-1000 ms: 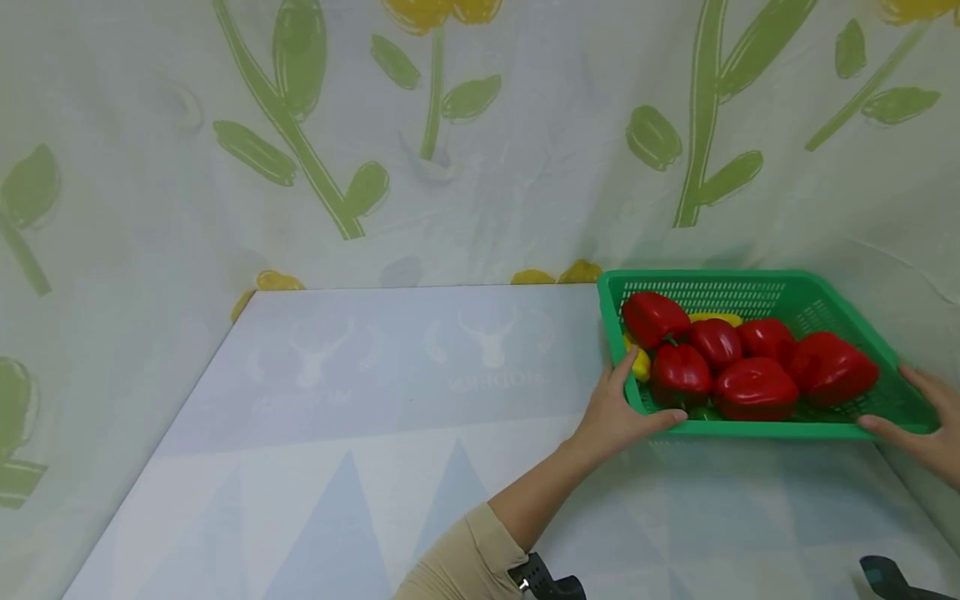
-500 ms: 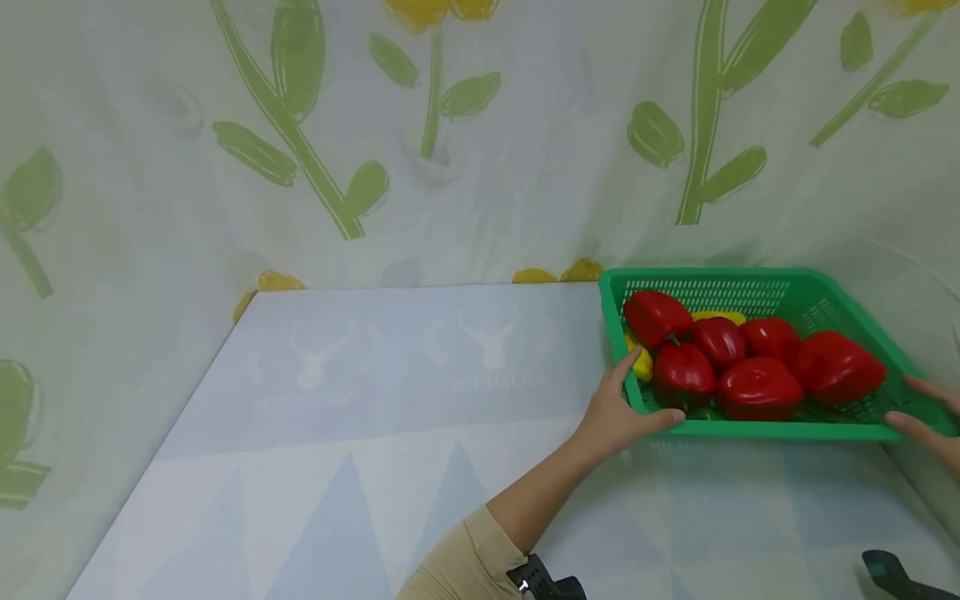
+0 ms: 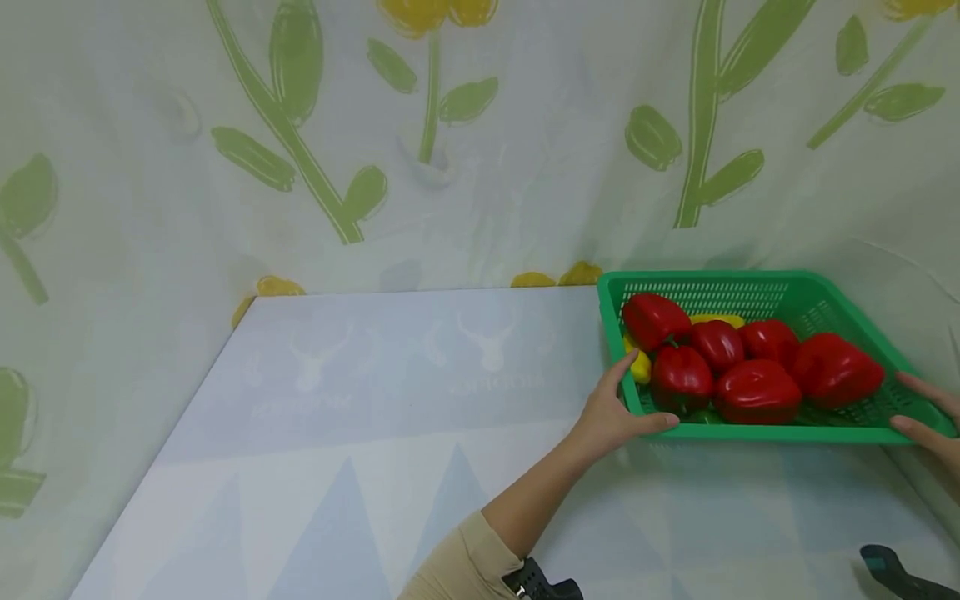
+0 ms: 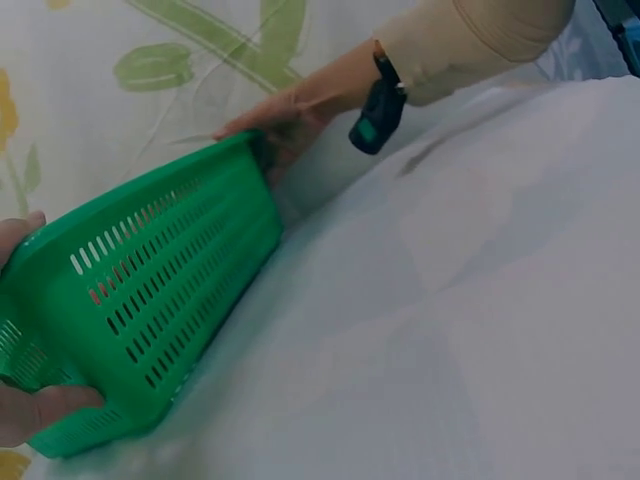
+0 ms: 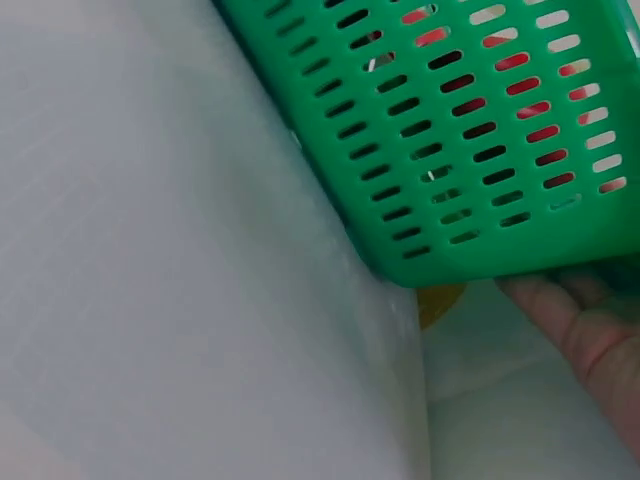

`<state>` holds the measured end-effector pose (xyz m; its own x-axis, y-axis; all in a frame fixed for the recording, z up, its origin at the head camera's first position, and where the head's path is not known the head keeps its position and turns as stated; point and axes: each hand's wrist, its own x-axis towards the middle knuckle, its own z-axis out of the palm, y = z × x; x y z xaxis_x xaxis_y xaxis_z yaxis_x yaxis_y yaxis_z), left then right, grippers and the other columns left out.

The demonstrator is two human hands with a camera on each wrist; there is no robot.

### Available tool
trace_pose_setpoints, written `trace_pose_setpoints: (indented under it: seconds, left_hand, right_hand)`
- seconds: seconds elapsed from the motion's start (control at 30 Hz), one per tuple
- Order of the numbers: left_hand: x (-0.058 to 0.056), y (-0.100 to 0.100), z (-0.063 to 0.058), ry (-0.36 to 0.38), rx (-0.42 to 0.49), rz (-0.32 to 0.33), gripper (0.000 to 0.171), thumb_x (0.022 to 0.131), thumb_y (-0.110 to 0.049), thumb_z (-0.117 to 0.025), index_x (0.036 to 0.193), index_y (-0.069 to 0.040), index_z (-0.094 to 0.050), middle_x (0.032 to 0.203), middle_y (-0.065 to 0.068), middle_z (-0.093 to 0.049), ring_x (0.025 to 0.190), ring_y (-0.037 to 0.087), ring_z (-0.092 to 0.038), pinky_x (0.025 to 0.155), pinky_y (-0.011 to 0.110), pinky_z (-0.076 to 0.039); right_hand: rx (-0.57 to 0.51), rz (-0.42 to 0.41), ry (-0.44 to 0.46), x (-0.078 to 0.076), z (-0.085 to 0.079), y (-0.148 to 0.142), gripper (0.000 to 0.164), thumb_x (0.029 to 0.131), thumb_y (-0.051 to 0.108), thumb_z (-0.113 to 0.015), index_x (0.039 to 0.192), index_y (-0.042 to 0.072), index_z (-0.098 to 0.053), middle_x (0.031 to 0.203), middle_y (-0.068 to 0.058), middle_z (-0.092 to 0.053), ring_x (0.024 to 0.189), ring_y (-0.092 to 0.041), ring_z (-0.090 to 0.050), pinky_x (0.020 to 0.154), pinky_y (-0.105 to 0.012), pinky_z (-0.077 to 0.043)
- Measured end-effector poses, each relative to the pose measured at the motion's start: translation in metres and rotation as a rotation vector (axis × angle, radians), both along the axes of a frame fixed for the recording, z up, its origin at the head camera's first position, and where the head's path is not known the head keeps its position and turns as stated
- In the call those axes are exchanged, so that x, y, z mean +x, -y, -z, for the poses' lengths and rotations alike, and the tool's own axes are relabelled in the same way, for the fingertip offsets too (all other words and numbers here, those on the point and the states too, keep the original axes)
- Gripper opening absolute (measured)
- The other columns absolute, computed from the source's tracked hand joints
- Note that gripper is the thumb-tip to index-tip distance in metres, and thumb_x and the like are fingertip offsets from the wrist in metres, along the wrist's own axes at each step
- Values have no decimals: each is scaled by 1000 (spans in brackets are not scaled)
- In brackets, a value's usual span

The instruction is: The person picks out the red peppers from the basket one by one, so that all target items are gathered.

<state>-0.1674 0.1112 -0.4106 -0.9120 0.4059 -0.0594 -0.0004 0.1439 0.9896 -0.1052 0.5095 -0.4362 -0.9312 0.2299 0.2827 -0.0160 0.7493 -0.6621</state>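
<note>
Right hand (image 3: 942, 447) seemingly farther along basket (image 3: 787, 434)

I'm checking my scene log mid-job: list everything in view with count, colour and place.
Basket: one, green, far right of the table
Peppers: six visible, red, in the basket
Yellow items: two visible, yellow, partly hidden, in the basket
Table: one, white and pale blue, below
Backdrop: pale, green-yellow plant print, behind
Wrist devices: two, black, one per wrist
Sleeves: two, beige, on the arms
Left hand: one, gripping basket's left end
Right hand: one, gripping its right end
</note>
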Motion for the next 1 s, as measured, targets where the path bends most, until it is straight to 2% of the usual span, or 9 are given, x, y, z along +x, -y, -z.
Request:
trace_pose_setpoints:
  seconds: [0.27,0.43,0.57,0.63,0.7,0.77,0.83,0.9,1.0]
  left_hand:
    - [2,-3,-3,21,2,1,82,77,-31,-77,145,-39,-32,145,-8,-39,120,5,-41,86,25,-49]
    - [2,-5,-1,52,14,-16,81,76,-30,-77,143,-43,-32,142,-7,-43,115,5,-44,82,22,-49]
    - [3,-5,1,76,22,-25,82,76,-28,-78,142,-45,-32,141,-8,-43,115,5,-44,81,22,-51]
    - [3,-4,2,85,25,-32,82,75,-28,-79,141,-46,-33,141,-8,-44,115,6,-44,80,23,-52]
    - [3,-3,3,89,30,-39,82,76,-27,-79,141,-46,-33,140,-7,-44,115,7,-45,80,23,-51]
    - [3,-2,4,93,36,-46,81,76,-27,-79,140,-47,-34,140,-7,-45,115,8,-45,80,23,-51]
    - [3,-1,5,100,45,-50,81,76,-26,-79,140,-48,-34,140,-7,-45,115,8,-46,80,23,-51]
    - [2,-1,5,99,56,-47,81,76,-26,-79,141,-47,-34,141,-6,-44,115,9,-46,80,23,-51]
    - [2,0,4,94,74,-49,81,76,-25,-78,142,-45,-34,142,-6,-43,116,9,-45,80,23,-51]
  right_hand:
    - [63,11,60,0,-4,-10,73,94,23,-56,148,40,-11,158,5,2,143,-37,10,109,-64,9]
    - [-4,-19,49,2,-7,-6,71,96,19,-53,149,39,-11,147,31,-1,144,-26,12,109,-61,12]
    - [-6,-71,60,5,-8,-5,71,97,18,-51,149,38,-8,140,39,-1,143,-22,15,108,-62,15]
    - [-42,-104,48,6,-6,-6,71,97,14,-51,150,36,-9,131,44,-5,143,-10,13,114,-49,11]
    - [-121,-148,47,5,-3,-7,71,97,8,-49,150,35,-11,136,40,-10,142,-2,1,117,-33,-10]
    - [-236,-186,46,3,0,-9,71,96,2,-48,150,34,-15,142,32,-13,135,5,-15,102,-11,-30]
    - [-312,-198,55,2,2,-11,72,95,-2,-48,150,34,-18,145,26,-15,123,9,-23,78,2,-34]
    - [-335,-196,51,0,2,-12,72,95,-3,-48,150,34,-20,145,24,-16,124,8,-24,77,1,-34]
    - [-503,-240,50,-2,2,-12,71,94,-4,-48,149,34,-24,145,22,-20,121,10,-31,79,0,-37]
